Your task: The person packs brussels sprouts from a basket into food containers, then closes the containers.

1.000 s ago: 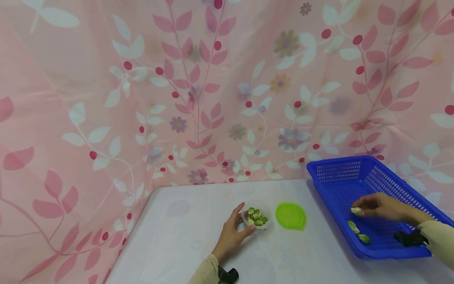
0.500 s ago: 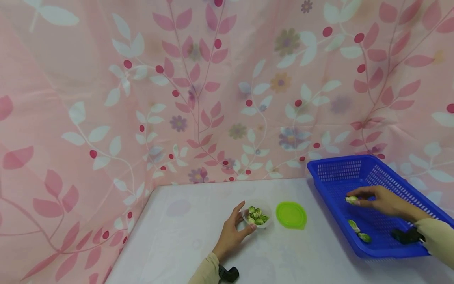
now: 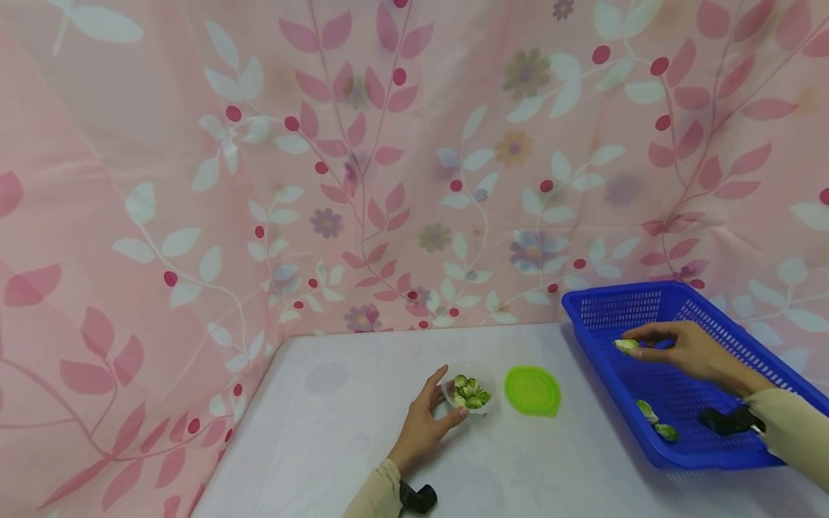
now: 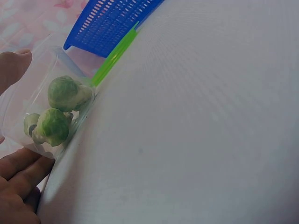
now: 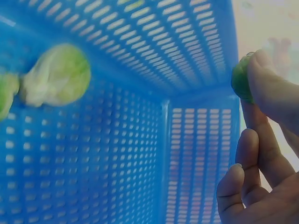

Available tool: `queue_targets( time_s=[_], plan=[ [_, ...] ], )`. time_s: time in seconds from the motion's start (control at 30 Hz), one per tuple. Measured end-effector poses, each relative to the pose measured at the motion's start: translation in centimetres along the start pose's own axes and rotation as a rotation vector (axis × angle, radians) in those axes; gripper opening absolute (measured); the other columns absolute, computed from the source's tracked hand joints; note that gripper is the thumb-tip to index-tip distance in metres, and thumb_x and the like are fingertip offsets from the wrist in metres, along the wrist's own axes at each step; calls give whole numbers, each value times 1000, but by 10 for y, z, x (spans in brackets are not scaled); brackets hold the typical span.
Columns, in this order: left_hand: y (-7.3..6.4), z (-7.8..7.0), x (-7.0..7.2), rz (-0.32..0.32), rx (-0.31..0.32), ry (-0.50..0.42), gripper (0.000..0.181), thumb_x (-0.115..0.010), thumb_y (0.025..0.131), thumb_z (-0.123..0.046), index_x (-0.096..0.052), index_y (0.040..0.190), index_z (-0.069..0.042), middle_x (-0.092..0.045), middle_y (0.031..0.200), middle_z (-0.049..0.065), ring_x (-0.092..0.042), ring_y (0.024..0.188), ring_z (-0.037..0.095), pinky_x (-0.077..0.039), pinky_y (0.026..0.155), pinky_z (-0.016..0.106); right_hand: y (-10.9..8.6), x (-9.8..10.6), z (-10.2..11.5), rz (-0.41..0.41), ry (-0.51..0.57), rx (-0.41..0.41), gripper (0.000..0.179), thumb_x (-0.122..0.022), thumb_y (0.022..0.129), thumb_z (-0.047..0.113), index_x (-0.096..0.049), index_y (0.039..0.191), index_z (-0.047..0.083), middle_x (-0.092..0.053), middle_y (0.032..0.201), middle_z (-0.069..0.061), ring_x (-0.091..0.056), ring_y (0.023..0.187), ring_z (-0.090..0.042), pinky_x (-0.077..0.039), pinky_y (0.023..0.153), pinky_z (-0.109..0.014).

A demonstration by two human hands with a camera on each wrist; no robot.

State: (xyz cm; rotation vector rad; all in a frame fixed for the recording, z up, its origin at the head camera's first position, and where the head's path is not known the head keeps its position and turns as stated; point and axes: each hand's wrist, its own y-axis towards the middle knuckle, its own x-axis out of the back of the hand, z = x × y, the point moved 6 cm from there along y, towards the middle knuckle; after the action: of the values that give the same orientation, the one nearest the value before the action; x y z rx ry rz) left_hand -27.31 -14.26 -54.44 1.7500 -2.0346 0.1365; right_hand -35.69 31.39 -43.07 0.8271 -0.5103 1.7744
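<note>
My left hand [image 3: 421,426] holds a small clear plastic container [image 3: 478,369] on the table, thumb at its near rim and fingers along its left side. Several Brussels sprouts [image 3: 470,393] lie inside; the left wrist view shows them through the wall. Over the blue basket [image 3: 648,450], my right hand [image 3: 699,354] pinches one Brussels sprout [image 3: 625,346] between thumb and fingertips. In the right wrist view that sprout [image 5: 240,80] is partly covered by the thumb. Two more sprouts [image 3: 666,432] lie on the basket floor near its left wall.
A bright green lid [image 3: 532,391] lies flat on the white table [image 3: 324,446], between container and basket. The basket has tall slotted walls and stands at the table's right. A pink floral curtain [image 3: 414,180] hangs behind the table.
My right hand, with the sprout, has risen and moved left and farther back over the basket. The left hand and container have stayed in place.
</note>
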Motion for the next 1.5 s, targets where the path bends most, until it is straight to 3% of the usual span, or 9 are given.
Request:
queue_targets(
  time_s=[0.23,0.37,0.53,0.77,1.03,1.27,1.4,1.5],
  plan=[
    [0,0,0,-1,-2,2,85,-79,97,-41,-31,167,-30,-61,153,11,-60,141,28,-44,120,55,4,-7,19,-6,9,33,35,-74,102,30,-75,132,13,-75,121,-10,-65,94,-7,-55,74,-25],
    [0,-1,0,-3,-5,2,85,-79,97,-42,-31,166,-35,-61,153,11,-60,141,28,-44,119,54,5,-11,30,-11,33,61,32,-74,102,29,-77,130,15,-76,118,-7,-66,93,-9,-56,74,-26],
    [-1,-2,0,-1,-10,1,86,-79,97,-42,-31,167,-30,-61,153,12,-60,141,29,-45,119,55,7,-15,44,7,57,49,32,-75,101,33,-78,130,18,-78,116,-5,-67,94,-15,-57,74,-26],
    [0,-1,0,-3,-9,0,85,-79,97,-41,-31,167,-33,-60,154,12,-60,142,28,-44,119,55,12,-23,64,0,120,134,29,-77,99,25,-79,126,14,-78,117,-10,-70,83,-17,-59,73,-27],
    [-1,-3,0,-2,-18,-2,86,-79,97,-41,-31,168,-26,-58,156,12,-59,143,29,-44,119,55,21,-40,84,17,155,190,30,-79,97,18,-79,126,8,-80,110,-9,-67,79,-23,-55,64,-26],
    [-2,-4,1,0,-8,0,84,-78,97,-41,-30,166,-36,-58,156,11,-58,143,27,-44,120,52,31,-60,106,59,184,244,28,-81,95,17,-80,122,10,-80,109,-10,-58,67,-13,-44,53,-25],
    [-1,-5,1,0,-12,5,85,-78,98,-40,-31,167,-31,-59,155,13,-59,143,29,-45,119,52,38,-72,117,80,192,270,26,-83,94,18,-82,119,11,-81,108,-10,-52,62,-11,-39,50,-24],
    [0,-4,1,3,-14,6,85,-78,98,-39,-31,168,-27,-59,155,14,-59,142,29,-45,119,52,42,-80,124,95,184,290,26,-83,94,19,-82,118,12,-81,111,-9,-58,70,-10,-41,53,-24]
  ],
)
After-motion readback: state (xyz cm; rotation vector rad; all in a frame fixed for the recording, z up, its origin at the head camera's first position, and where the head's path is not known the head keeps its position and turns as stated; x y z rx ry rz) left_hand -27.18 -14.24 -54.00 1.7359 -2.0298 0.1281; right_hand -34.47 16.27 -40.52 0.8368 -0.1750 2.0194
